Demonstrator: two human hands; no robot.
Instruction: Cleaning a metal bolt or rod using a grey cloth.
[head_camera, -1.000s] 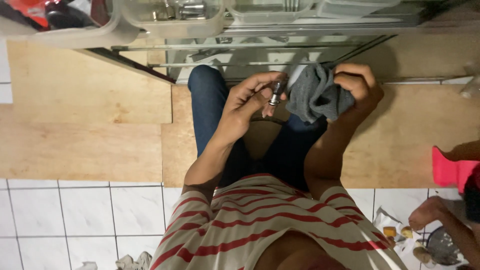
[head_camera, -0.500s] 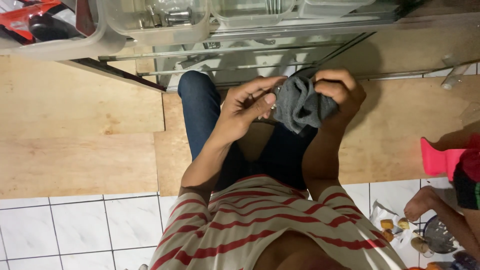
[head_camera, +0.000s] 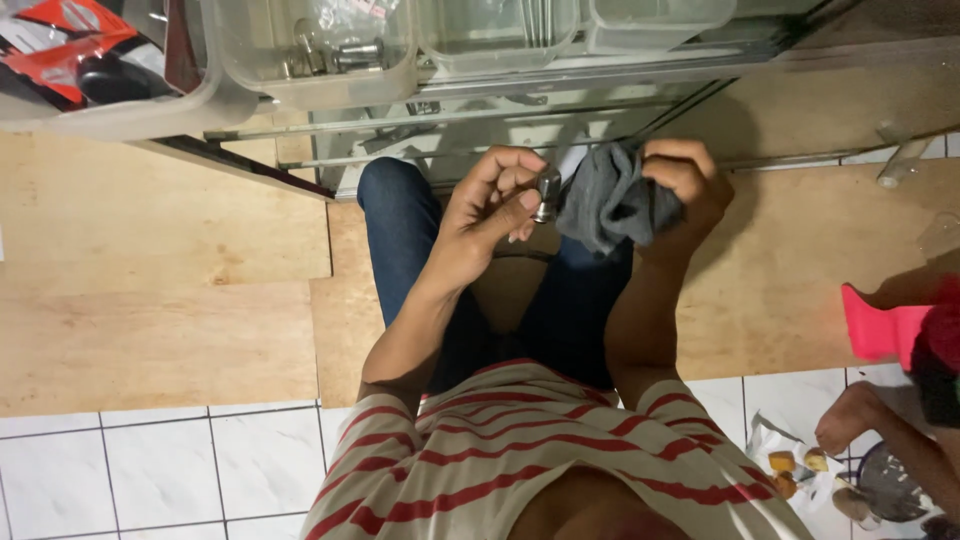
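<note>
Two hands work over our lap: our left hand (head_camera: 490, 205) pinches a small metal part (head_camera: 547, 192) between thumb and fingertips, our right hand (head_camera: 690, 180) bunches a grey cloth (head_camera: 610, 205) against it; we judge the wiping midway, more metal pieces waiting in the clear bin (head_camera: 315, 85)
</note>
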